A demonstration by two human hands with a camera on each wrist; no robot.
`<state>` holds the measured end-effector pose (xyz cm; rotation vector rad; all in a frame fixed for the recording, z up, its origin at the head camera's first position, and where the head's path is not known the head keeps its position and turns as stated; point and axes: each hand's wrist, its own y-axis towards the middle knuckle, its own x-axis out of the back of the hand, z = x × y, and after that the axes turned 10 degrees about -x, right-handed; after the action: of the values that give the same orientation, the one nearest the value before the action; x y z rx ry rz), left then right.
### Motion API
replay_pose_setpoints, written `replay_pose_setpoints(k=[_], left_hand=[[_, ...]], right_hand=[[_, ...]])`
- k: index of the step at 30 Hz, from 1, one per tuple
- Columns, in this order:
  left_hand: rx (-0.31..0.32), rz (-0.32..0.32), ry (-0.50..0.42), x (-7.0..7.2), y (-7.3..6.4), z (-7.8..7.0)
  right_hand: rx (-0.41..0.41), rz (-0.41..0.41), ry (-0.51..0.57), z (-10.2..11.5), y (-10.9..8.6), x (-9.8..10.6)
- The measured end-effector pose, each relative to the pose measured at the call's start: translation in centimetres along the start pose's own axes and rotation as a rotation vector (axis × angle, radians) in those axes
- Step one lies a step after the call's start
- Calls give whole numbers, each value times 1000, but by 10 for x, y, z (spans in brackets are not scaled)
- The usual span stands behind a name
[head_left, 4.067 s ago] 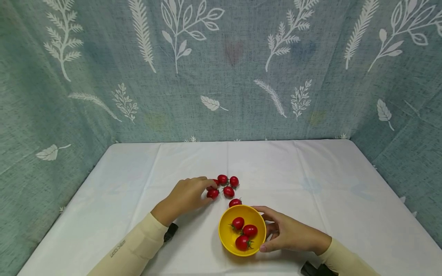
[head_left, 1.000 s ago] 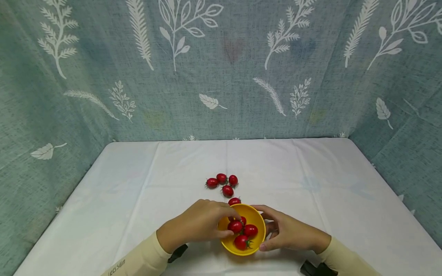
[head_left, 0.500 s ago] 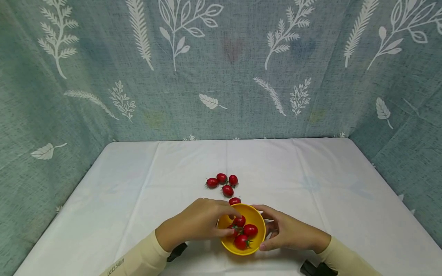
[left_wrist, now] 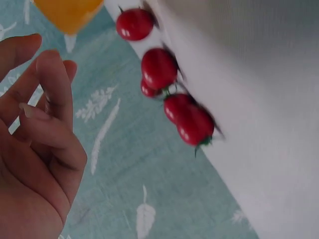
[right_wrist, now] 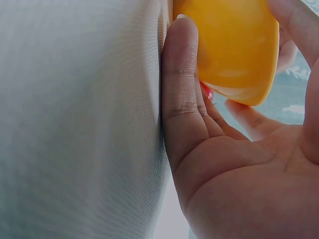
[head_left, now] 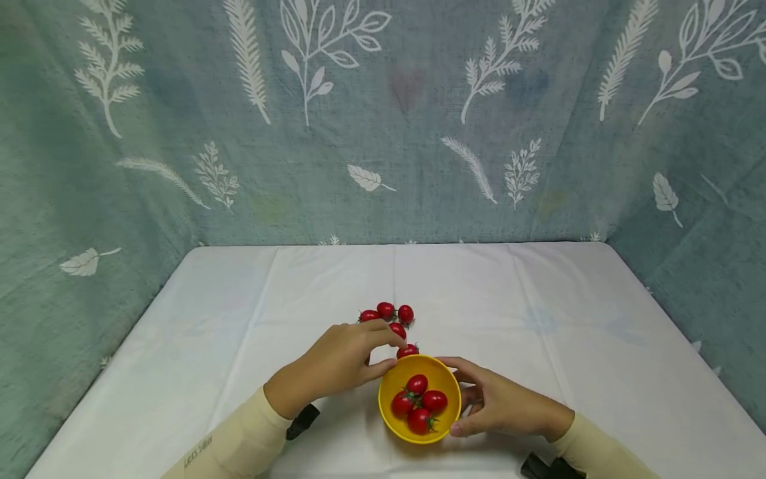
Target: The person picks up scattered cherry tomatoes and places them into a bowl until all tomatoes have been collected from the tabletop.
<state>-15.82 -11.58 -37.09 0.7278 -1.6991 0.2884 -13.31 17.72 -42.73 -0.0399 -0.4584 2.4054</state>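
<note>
A yellow bowl (head_left: 390, 420) stands on the white-covered table, with several small red tomatoes (head_left: 421, 420) inside. Curled around its right side, my right hand (head_left: 509, 404) holds it; in the right wrist view, fingers and thumb of this hand (right_wrist: 239, 184) span the bowl wall (right_wrist: 234, 45). My left hand (head_left: 335, 359) hovers at the bowl's upper left rim, its fingers loosely bent with nothing between them. Its fingertips overlap the edge of a loose tomato (head_left: 408, 350) just beyond the bowl. In the left wrist view, the left hand (left_wrist: 40, 144) is beside a row of tomatoes.
Beyond the left hand lies a loose group of tomatoes (head_left: 385, 310), partly covered by that hand. The white tablecloth (head_left: 538, 299) ends at a green leaf-patterned curtain (head_left: 407, 166), which closes off the back and both sides.
My left hand has brought one tomato from the loose group into the bowl, let go of it, and moved out past the rim. The right hand stays in place on the bowl.
</note>
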Motion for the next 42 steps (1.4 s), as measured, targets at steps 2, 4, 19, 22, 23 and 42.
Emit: replay_pose_setpoints(k=[2,4,19,22,23,42], left_hand=[[19,-21,36,1,1,7],[49,-35,78,1,2,14],[260,51,170,-6,15,58],[272,65,178,-8,16,61],[269,66,180,-8,16,63],[272,88,218,-13,15,66]], right_hand=[[-7,-4,5,0,0,-1],[-14,-7,8,-1,0,-2],[-24,-30,-2,-1,-1,-2],[-27,-28,2,-1,-1,-2],[-26,-28,1,-1,0,-2],[-16,-11,-12,-1,2,-1]])
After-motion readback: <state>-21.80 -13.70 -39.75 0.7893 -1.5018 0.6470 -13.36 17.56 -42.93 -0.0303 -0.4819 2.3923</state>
